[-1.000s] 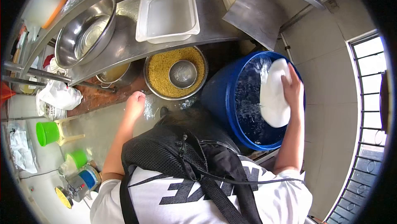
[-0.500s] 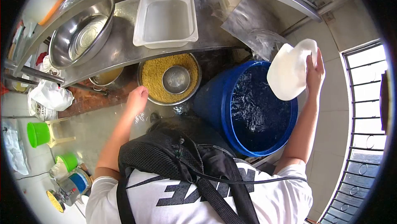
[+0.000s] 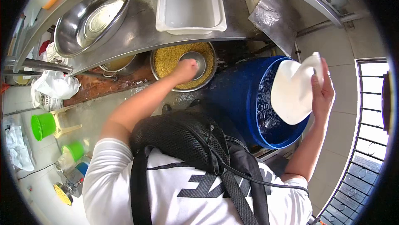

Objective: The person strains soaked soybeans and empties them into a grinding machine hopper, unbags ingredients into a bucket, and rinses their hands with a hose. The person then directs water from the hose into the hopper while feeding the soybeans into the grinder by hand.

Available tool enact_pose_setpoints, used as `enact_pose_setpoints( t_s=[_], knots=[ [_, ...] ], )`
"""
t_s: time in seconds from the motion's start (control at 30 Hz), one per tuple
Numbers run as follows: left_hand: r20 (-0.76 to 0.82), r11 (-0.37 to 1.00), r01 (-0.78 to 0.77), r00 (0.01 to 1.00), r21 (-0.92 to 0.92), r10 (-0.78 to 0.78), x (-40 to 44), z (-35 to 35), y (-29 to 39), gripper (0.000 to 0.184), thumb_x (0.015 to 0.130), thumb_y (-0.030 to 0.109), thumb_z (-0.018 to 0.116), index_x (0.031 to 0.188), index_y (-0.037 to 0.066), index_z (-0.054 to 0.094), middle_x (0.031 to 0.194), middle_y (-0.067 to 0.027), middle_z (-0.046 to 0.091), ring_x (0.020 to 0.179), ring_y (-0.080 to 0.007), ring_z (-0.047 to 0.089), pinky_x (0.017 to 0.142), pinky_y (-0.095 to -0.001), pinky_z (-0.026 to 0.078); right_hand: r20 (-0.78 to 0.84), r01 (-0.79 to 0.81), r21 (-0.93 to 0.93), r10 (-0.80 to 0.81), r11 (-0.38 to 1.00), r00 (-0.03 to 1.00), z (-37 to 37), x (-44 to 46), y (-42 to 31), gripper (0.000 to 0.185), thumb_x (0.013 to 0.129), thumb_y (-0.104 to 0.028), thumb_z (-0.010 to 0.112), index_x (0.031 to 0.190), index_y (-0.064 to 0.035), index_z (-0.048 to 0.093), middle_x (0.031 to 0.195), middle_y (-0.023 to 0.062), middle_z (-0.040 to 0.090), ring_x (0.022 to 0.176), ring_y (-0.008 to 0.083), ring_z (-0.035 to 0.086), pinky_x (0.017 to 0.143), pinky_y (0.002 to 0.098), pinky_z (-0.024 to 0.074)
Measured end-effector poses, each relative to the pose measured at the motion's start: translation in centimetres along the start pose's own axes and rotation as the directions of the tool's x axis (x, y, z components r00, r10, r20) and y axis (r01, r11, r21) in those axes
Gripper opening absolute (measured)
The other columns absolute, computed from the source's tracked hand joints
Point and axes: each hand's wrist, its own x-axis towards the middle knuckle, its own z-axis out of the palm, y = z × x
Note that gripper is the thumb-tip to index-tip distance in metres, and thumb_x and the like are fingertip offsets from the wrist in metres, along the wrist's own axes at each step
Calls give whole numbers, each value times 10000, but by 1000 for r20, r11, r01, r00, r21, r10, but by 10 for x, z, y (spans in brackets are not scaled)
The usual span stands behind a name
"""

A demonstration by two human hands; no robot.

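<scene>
My right hand (image 3: 322, 94) is closed on the handle side of a white plastic jug (image 3: 291, 92), held over the mouth of a tall blue barrel (image 3: 253, 100) with rippling water in it. My left hand (image 3: 185, 71) reaches over a wide metal basin (image 3: 154, 69) of yellow grain-like material (image 3: 170, 55). Its fingers are curled at the near-left side of a small metal bowl (image 3: 199, 61) that sits in the yellow material. Whether they grip the bowl's rim or something else is hidden.
Above the basin runs a steel table (image 3: 137, 30) with a white rectangular tub (image 3: 191, 28) and a large steel bowl (image 3: 62, 38). A metal pot (image 3: 126, 65) stands under it. Green buckets (image 3: 43, 126) are at left. A barred window (image 3: 372, 113) is at right.
My left hand has moved right and forward, from the basin's near-left rim to the small bowl. The jug has tilted and sits slightly lower over the barrel. The whole view has shifted.
</scene>
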Motion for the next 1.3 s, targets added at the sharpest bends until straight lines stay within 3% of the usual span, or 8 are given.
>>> enact_pose_setpoints(
  t_s=[0.37,0.4,0.5,0.57,0.7,0.83,1.1,1.3],
  knots=[
    [-13,991,122,992,-48,-123,41,78,-1,199,899,218,664,880,24,705,892,-228,721,778,-398,712,684,-519,550,722,284,-216,-42,934,691,118,-1,-117,545,930,-197,667,1467,-201,576,1023,283,703,964,450,690,876,503,544],
    [94,838,313,948,-447,-304,49,87,-7,185,897,213,667,845,37,690,805,-201,691,661,-356,674,575,-496,507,746,319,-236,-40,918,665,124,0,-121,537,929,-203,660,1460,-201,580,988,283,706,937,448,692,862,517,541],
    [122,755,416,902,-507,-414,48,60,21,179,884,158,679,746,68,611,581,-98,543,412,-223,502,360,-396,338,727,370,-242,-85,897,681,138,4,-127,535,932,-205,651,1462,-201,578,952,283,708,917,445,694,855,522,540],
    [177,222,280,902,-934,-393,62,63,15,192,858,84,662,700,62,555,517,-81,491,341,-233,418,341,-399,320,718,358,-240,-83,902,691,140,7,-128,537,934,-207,650,1465,-207,574,961,283,708,927,450,691,862,520,540],
    [153,439,245,960,-864,-235,73,60,6,311,962,142,627,1252,63,548,795,-77,598,632,-205,598,521,-379,510,656,291,-232,-71,928,751,134,4,-118,539,937,-206,655,1469,-225,570,1014,289,705,978,460,681,876,524,535],
    [248,375,265,964,-888,-95,58,57,24,220,1011,147,603,1209,50,593,911,-58,617,745,-146,600,664,-288,540,498,165,-196,-47,967,866,115,-6,-103,538,943,-217,681,1470,-232,576,1121,273,708,1064,446,679,912,484,541],
    [196,824,244,967,-511,-165,-46,7,-19,204,998,194,641,1123,36,675,956,-36,650,890,-127,601,776,-307,506,529,120,-244,28,962,848,118,11,-106,528,951,-233,670,1471,-230,578,1153,264,708,1055,444,690,945,476,534],
    [-26,731,326,904,-599,-426,-100,1,-54,220,970,221,682,1109,51,676,961,-33,647,854,-134,596,741,-325,499,839,662,-318,-124,679,530,215,-9,-133,550,956,-223,618,1498,-197,530,1062,248,730,1013,423,700,896,539,541]
  ],
)
